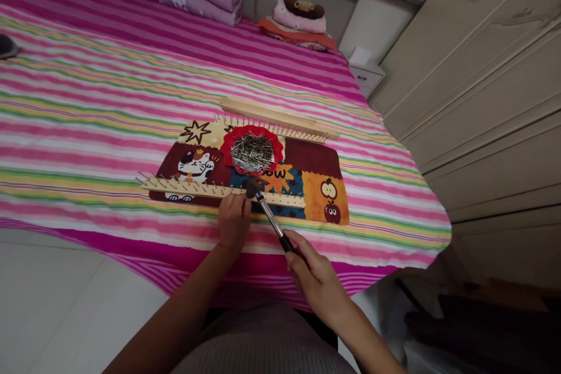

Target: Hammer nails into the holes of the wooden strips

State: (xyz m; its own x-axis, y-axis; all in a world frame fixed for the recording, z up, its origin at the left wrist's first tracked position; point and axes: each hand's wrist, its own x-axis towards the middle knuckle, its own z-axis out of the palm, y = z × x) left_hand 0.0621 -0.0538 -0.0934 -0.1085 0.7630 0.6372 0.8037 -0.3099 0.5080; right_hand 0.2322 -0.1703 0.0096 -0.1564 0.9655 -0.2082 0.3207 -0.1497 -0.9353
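Currently your right hand's (pixel 318 280) fingers are clamped on the hammer (pixel 270 216); your left hand's (pixel 234 219) touch the wooden strip (pixel 205 189), can't tell whether closed on anything. Hammer head just beside them: a stray blow could catch a fingertip, or a loose hold let the strip skid. Strip: pale, slim, across the mat's (pixel 311 158) near side, left end overhanging, slanted nails leftward.

Matt wooden strip (pixel 205 189), shiny metal nails (pixel 254 152), bowl (pixel 227 152) (plastic-looking).
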